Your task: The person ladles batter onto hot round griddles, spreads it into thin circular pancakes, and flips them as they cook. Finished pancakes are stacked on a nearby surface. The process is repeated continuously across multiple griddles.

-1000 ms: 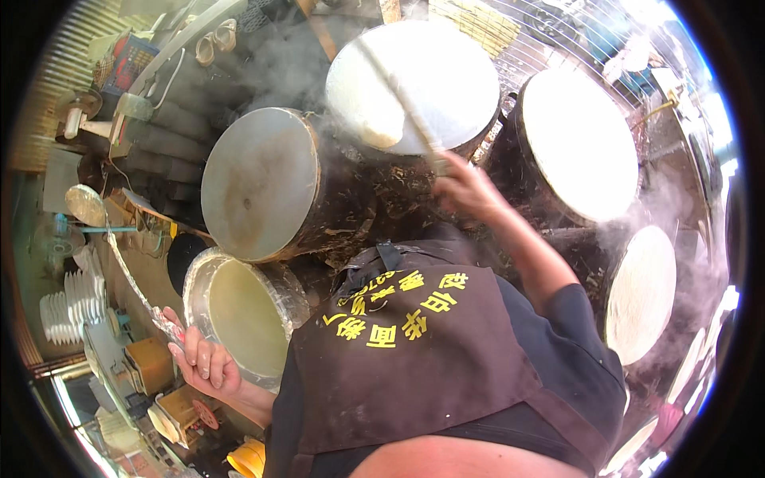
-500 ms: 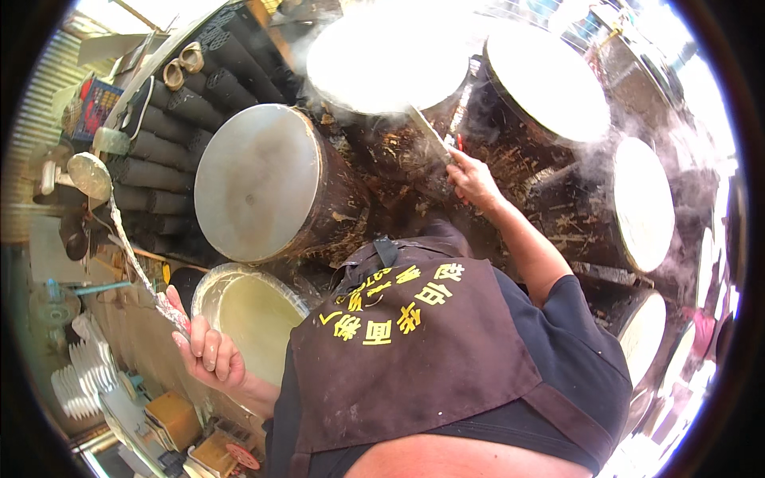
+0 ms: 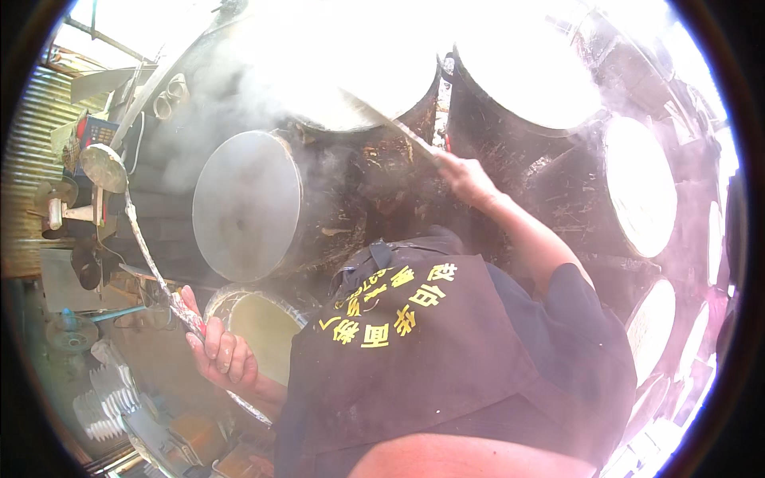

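Note:
My left hand [image 3: 227, 358] is wrapped round the handle of a long ladle [image 3: 137, 227]. The ladle's round bowl points up at the far left, and its white-crusted handle runs down past my fist. My right hand [image 3: 470, 182] reaches forward, closed on a long flat stick [image 3: 390, 123]. The stick's far end lies over the glaring white round top of the far drum [image 3: 335, 72]; glare and steam hide whether it touches. Near my left hand stands a round tub [image 3: 267, 334] with pale cream liquid in it.
A drum with a grey lid [image 3: 247, 207] stands left of centre. More round white tops, such as the far-right one [image 3: 526, 72] and the right one [image 3: 641, 187], ring the area. Thick steam drifts across. Stacked white dishes [image 3: 107, 402] and a fan [image 3: 70, 331] are at the lower left.
The stick's far end has swung left over the far drum, and my right hand has shifted slightly left. The ladle has moved a little right and down. Steam has thickened.

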Demonstrator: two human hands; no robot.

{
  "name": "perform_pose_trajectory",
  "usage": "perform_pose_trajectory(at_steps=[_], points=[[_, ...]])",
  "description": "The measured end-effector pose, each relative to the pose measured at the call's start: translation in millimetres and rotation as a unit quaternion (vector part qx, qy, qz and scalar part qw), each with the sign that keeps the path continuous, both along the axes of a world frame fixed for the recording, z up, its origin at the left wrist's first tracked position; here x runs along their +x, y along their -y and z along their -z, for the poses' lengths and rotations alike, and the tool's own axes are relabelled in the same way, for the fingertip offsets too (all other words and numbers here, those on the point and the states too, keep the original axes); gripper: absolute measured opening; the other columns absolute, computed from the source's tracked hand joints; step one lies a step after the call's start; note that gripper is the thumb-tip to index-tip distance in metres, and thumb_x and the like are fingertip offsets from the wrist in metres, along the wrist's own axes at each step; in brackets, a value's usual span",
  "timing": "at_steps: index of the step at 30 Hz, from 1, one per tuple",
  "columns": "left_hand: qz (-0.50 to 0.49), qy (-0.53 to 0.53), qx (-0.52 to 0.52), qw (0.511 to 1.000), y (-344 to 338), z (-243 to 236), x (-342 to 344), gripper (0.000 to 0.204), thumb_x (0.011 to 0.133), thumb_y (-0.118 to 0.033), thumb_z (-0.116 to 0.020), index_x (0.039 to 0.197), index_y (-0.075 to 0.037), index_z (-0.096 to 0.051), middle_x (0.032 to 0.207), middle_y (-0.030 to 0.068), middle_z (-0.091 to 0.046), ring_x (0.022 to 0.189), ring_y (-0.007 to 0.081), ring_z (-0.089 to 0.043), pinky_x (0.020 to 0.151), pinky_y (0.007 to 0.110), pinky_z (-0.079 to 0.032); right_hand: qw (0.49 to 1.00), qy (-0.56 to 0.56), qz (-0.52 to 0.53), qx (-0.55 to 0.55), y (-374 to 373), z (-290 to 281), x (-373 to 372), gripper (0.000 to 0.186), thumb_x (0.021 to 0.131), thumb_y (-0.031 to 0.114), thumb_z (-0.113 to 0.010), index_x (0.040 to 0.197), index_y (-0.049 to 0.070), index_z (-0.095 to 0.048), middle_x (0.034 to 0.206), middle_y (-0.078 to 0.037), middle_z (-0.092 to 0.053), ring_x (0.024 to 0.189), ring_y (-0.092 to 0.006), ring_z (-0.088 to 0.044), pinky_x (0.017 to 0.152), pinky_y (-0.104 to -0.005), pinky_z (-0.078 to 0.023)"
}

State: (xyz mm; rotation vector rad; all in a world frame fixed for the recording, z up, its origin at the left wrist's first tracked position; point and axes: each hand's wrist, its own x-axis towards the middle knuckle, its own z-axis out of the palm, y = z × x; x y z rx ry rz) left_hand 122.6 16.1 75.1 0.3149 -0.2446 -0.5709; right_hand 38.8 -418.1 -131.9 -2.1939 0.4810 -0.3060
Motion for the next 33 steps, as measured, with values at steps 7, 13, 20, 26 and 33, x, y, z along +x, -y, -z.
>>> perform_pose_trajectory(at_steps=[7, 13, 20, 26, 33], points=[[0.009, -0.022, 0.009, 1.0, 38, -13, -10, 0.062, 0.103, -0.018, -0.036, 0.151, -0.016, 0.004, 0.074, 0.004, -0.035, 0.043, 0.0049, -0.031, 0.028, 0.016, -0.033, 1.0, -0.01, 0.025, -0.012, 75, -28, 22, 0.031, 0.094, 0.015, -0.049, 0.123, 0.008, -0.056, 0.086, -0.021, -0.066, 0.07, -0.0319, -0.066, 0.062, -0.042, -0.053], [0.017, -0.014, 0.026, 0.999, 69, -13, -15, 0.062, 0.103, -0.018, -0.036, 0.151, -0.015, 0.003, 0.074, 0.0044, -0.036, 0.043, 0.0047, -0.032, 0.028, 0.016, -0.033, 0.991, -0.046, -0.081, -0.095, 63, -2, 22, 0.038, 0.093, 0.013, -0.052, 0.131, 0.011, -0.05, 0.088, -0.021, -0.067, 0.07, -0.0325, -0.067, 0.061, -0.041, -0.055], [0.025, -0.033, 0.043, 0.998, 95, -18, -22, 0.062, 0.103, -0.022, -0.036, 0.151, -0.016, 0.003, 0.073, 0.0034, -0.036, 0.043, 0.0046, -0.031, 0.027, 0.016, -0.032, 0.985, -0.107, -0.052, -0.122, 137, -13, 59, 0.033, 0.095, 0.016, -0.047, 0.126, 0.007, -0.051, 0.086, -0.017, -0.066, 0.069, -0.0284, -0.066, 0.062, -0.0413, -0.054], [0.039, -0.041, 0.047, 0.997, 104, -26, -27, 0.062, 0.103, -0.017, -0.036, 0.151, -0.015, 0.002, 0.074, 0.0047, -0.036, 0.044, 0.0057, -0.032, 0.028, 0.016, -0.032, 0.979, -0.067, -0.087, -0.172, 127, -11, 70, 0.036, 0.093, 0.014, -0.045, 0.129, 0.009, -0.051, 0.091, -0.018, -0.066, 0.072, -0.0282, -0.066, 0.063, -0.0387, -0.055], [0.043, -0.041, 0.079, 0.995, 122, -34, -26, 0.06, 0.103, -0.019, -0.035, 0.151, -0.014, 0.0, 0.074, 0.0047, -0.037, 0.044, 0.0051, -0.032, 0.028, 0.016, -0.032, 1.0, 0.009, -0.024, 0.002, 177, 36, 148, 0.042, 0.097, 0.011, -0.039, 0.138, 0.003, -0.04, 0.124, -0.021, -0.057, 0.112, -0.0323, -0.057, 0.098, -0.0391, -0.044]])
